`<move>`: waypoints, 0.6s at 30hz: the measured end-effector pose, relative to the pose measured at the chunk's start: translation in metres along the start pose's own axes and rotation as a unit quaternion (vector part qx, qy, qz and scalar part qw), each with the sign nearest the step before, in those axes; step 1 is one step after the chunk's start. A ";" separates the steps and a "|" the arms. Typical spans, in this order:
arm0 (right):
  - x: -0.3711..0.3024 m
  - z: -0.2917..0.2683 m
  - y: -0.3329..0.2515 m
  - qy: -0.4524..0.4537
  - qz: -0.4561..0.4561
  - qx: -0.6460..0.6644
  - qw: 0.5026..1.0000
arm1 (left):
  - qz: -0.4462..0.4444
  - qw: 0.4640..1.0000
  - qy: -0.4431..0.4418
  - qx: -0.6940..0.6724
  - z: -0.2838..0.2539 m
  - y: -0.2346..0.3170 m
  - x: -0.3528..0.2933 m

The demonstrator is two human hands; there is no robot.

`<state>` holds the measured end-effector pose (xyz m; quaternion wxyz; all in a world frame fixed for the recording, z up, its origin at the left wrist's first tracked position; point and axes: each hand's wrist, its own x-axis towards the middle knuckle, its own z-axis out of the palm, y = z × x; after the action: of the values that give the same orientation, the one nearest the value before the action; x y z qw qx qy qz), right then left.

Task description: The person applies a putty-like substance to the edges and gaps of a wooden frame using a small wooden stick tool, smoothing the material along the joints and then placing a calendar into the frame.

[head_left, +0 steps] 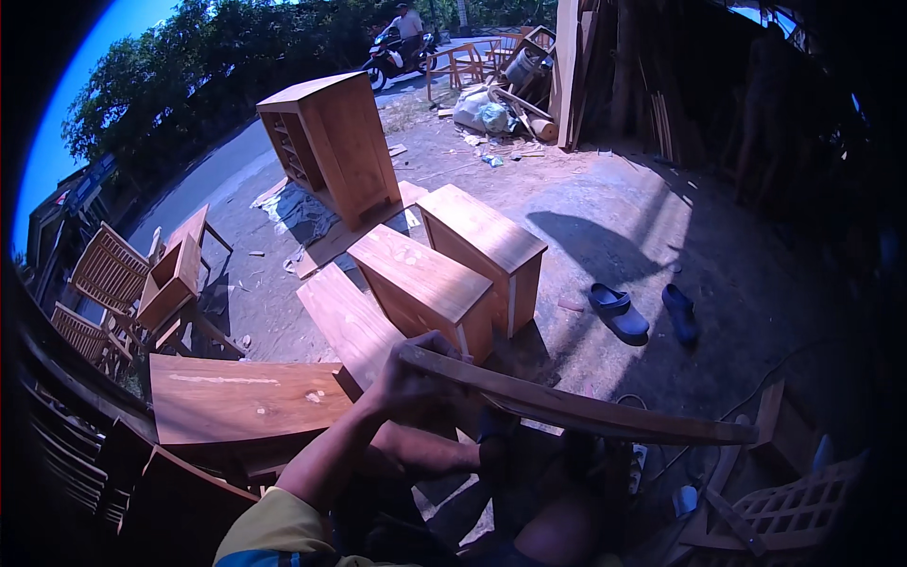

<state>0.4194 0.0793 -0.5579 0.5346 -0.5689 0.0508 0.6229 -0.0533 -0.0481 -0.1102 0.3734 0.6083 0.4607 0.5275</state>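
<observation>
My left hand [404,380] is closed round the left end of a long wooden board [576,401]. The board is seen nearly edge-on and slants down to the right across my lap. Its far end lies near a small wooden box-like piece [786,430]. My right hand does not show. Just beyond my left hand stand several box-shaped wooden pieces, among them one with a pale top [420,274] and another farther right [487,227]. A wide wooden panel [246,397] lies to the left of my forearm.
A tall open-sided wooden cabinet [345,146] stands beyond the boxes. Slatted chairs [111,269] are at the left. Two dark clogs [619,314] sit on the ground at right, near a cable [756,387]. A latticed wooden piece [794,510] lies lower right. A person rides a motorbike [397,59] on the road.
</observation>
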 end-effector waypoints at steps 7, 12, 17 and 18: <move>0.024 0.009 -0.029 -0.112 -0.023 0.062 0.992 | -0.004 0.994 0.094 -0.051 -0.018 -0.010 -0.014; 0.005 -0.021 -0.165 -0.176 -0.394 -0.117 0.894 | 0.051 0.940 0.250 -0.226 -0.016 0.015 -0.022; -0.227 0.060 -0.294 -0.077 -0.575 -0.128 0.804 | 0.048 0.870 0.361 -0.333 -0.007 0.025 -0.031; -0.264 0.068 -0.319 -0.057 -0.602 -0.122 0.787 | 0.054 0.868 0.353 -0.344 -0.007 0.018 -0.031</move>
<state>0.5479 0.0992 -0.1586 0.7293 -0.5084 -0.4084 0.2072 -0.0581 -0.0835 -0.1010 0.3418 0.2386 0.3176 0.8517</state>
